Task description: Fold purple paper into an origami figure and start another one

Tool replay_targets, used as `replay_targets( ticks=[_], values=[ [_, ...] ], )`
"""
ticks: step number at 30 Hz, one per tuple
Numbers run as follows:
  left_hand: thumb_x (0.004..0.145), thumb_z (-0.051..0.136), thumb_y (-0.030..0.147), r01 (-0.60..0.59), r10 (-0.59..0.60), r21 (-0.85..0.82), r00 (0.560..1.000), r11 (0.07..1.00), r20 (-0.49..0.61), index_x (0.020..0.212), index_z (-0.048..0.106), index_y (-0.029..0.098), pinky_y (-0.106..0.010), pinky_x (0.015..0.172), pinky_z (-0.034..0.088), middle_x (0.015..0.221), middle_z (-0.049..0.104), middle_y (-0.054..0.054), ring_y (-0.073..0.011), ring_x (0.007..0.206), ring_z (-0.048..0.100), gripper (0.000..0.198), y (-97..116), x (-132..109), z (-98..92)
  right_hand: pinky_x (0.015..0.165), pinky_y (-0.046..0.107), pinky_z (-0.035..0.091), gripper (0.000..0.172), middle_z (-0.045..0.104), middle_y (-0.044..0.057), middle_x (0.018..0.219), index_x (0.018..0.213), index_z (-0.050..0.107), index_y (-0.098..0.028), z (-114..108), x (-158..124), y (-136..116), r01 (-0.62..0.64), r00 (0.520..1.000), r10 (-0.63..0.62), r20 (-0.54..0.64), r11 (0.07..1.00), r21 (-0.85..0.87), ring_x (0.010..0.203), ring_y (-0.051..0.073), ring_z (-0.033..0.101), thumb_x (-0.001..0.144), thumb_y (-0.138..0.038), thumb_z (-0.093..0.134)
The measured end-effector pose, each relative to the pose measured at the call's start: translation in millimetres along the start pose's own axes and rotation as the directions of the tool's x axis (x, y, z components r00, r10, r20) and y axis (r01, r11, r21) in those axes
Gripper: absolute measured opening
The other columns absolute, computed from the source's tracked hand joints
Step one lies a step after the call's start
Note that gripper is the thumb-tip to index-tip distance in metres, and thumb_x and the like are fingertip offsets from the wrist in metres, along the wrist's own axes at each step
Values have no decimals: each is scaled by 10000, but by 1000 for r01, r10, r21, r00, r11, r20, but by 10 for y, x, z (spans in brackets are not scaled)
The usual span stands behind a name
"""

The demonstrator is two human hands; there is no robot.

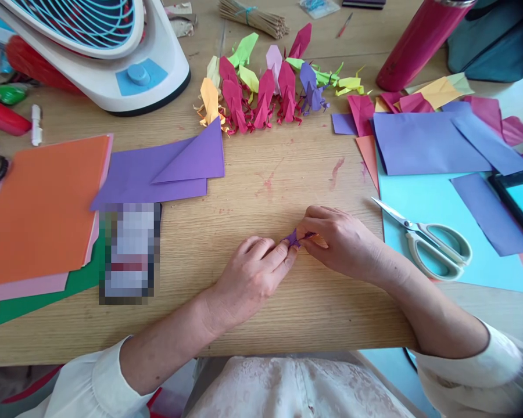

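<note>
Left hand (258, 271) and right hand (340, 237), grip clamped on 1 small purple piece (292, 238) — seemingly unfinished; folded figures (265, 96) beyond look complete, larger purple sheets (187, 157) barely worked.

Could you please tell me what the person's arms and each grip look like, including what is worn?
The left sleeve and right sleeve are white and loose, ending partway up the forearms; the left one gathers into a broad cuff. The left forearm and right forearm are bare below. The left grip and right grip are ungloved.
</note>
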State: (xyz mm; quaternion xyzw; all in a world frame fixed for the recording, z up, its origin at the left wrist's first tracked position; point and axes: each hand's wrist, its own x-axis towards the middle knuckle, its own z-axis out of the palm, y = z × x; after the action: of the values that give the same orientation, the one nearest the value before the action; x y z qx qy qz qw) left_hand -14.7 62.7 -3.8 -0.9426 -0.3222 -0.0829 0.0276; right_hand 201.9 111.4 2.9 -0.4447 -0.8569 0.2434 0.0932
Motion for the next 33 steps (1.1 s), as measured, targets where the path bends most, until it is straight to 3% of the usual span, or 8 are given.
replay_targets(
  ticks=[6,14,24,33],
  values=[
    [992,475,139,16,-16,-12,999,1000,-34,1321,582,118,-363,888,495,1210,687,-71,-200,986,583,347,-2,-20,31,670,301,350,138,571,55,859,814,606,-174,36,-40,-6,144,987,-155,-49,974,-173,769,187,490,911,-139,515],
    [977,509,136,6,-5,10,998,1000,-69,1294,610,107,-357,875,515,1215,698,-73,-193,930,594,334,5,-40,32,696,305,382,206,564,61,868,889,650,-168,88,-111,47,222,965,-239,-106,963,-155,759,182,483,973,-146,463],
    [980,500,122,31,-31,-5,996,1000,-78,1263,631,97,-354,887,517,1223,699,-83,-196,979,609,313,43,-41,26,693,319,385,238,617,87,911,902,658,-161,97,-146,156,424,873,-473,-121,858,-291,777,184,501,1002,-144,442],
    [989,475,137,42,-41,18,998,999,-42,1277,627,105,-341,884,515,1273,678,-83,-192,1002,599,327,60,-65,17,638,336,360,241,654,88,889,878,662,-147,50,-194,156,496,802,-590,-98,747,-443,739,181,481,981,-91,452]
  ],
)
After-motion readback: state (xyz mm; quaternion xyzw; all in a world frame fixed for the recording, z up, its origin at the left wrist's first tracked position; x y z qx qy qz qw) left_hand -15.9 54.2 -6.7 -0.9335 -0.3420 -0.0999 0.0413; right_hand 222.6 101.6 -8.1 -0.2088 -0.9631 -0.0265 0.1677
